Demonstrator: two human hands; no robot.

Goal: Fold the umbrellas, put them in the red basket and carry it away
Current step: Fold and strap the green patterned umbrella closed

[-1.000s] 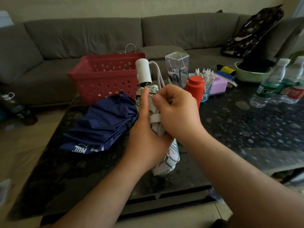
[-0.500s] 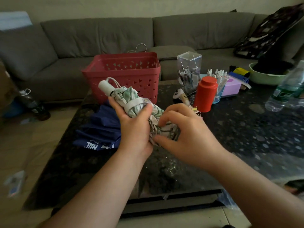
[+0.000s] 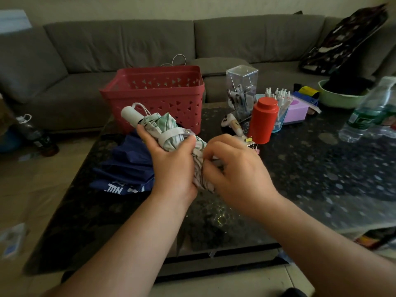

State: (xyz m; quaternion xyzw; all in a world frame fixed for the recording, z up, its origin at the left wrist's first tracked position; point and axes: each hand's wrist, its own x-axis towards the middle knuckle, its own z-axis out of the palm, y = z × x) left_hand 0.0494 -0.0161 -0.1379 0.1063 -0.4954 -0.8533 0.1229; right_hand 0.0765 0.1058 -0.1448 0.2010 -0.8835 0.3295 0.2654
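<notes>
Patterned umbrella (image 3: 171, 133) is held above the dark table (image 3: 321, 172), tilted, w/ its white handle (image 3: 130, 115) pointing up and away from the grip, toward the red basket (image 3: 156, 97). Left hand (image 3: 171, 166) is wrapped round the middle of the bundle, thumb pressing near the white strap (image 3: 171, 135). Right hand (image 3: 237, 170) pinches the canopy cloth just below the left grip; it is a bit blurred, so I cannot tell exactly which fold the fingers have.

Risks, as I judge them:
- The strap snap looks not closed yet. If the left hand loosens, the folds may spring open and the rolling must be redone.
- Cloth below the grip looks bunched, not smooth. If it is strapped like this, the bundle may be too thick for the strap to reach.
- Pulling hard w/ the right hand could twist the ribs inside the cloth.
- The red canister (image 3: 264, 121) and small clips stand just beyond the right hand; a wide swing could knock them.

Look of the umbrella: white cloth w/ green and grey leaf-like print, compact type, short white handle w/ a cord loop. The blue umbrella (image 3: 126, 168) lies on the table to the left of the grip, collapsed but loose, approx. flat, white letters on its edge. The basket stands behind both, and I see nothing inside it from here.
</notes>
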